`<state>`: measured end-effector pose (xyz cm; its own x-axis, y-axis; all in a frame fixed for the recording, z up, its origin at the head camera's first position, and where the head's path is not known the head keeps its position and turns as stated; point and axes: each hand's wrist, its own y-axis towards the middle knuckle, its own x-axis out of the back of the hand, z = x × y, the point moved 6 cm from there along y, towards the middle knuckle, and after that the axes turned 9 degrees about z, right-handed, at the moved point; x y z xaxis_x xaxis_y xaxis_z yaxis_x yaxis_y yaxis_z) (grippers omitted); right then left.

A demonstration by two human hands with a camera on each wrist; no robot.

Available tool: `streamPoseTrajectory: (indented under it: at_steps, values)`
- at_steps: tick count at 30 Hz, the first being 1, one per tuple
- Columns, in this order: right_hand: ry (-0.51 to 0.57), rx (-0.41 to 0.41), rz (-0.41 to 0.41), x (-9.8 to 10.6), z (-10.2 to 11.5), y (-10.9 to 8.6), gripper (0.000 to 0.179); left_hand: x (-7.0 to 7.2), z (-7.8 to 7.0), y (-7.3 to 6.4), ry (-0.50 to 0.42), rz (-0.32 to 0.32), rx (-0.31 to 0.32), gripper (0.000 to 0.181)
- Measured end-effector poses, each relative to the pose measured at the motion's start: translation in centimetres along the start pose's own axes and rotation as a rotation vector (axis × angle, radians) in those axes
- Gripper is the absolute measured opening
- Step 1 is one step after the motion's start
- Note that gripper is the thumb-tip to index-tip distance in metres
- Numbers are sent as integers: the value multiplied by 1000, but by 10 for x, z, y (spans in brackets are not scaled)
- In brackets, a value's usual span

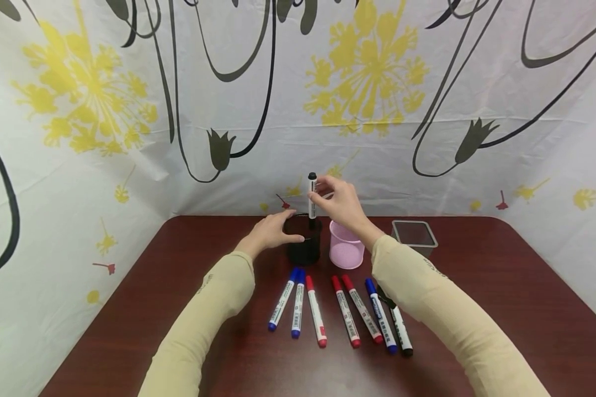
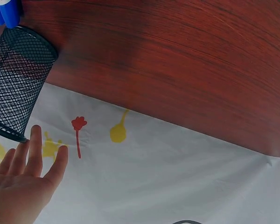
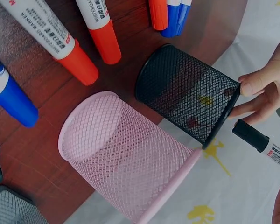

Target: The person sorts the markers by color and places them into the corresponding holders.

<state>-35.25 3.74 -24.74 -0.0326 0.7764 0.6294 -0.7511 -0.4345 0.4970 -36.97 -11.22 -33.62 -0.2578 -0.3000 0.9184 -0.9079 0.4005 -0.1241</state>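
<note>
1. Marker (image 1: pixel 312 190): pinched in right hand (image 1: pixel 339 201), thumb and fingertips closed onto the barrel, nothing else held.
2. Marker lies on the left side of those fingers, long axis near upright.
3. Key relation: its lower end lines up with the mouth of black cup (image 1: pixel 304 252); right wrist view puts that end just short of the rim.
4. Left hand (image 1: pixel 270 230): nearer hand to black cup, fingers spread and fairly straight, touching the rim, not wrapped round it.
5. Pose: right arm (image 1: pixel 427 286) slants in from lower right, hand raised; left arm (image 1: pixel 203 314) from lower left, hand lower.
6. Pink cup (image 1: pixel 346 253) just right of black cup; grey box (image 1: pixel 424 251) farther right.
7. Nearer the person on worktop (image 1: pixel 482 275): at least seven loose markers (image 1: pixel 315 311), red, blue, black.
</note>
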Motion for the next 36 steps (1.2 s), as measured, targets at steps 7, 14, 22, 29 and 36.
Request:
streamPoseTrajectory:
  at_steps: [7,14,22,29,36]
  values:
    - [16,-27,12,-10,-10,-1,29,0,-1,1,1,1,2,76]
    - [21,-60,33,-21,-18,-7,30,-1,-1,1,4,3,3,77]
    - [-12,-85,47,-33,-29,-15,31,-2,-1,0,0,9,4,78]
    - [-23,-115,61,-42,-37,-25,32,-1,0,0,9,-6,-5,77]
    - [-39,-115,72,-46,-42,-31,26,-2,-1,-1,-1,0,-8,76]
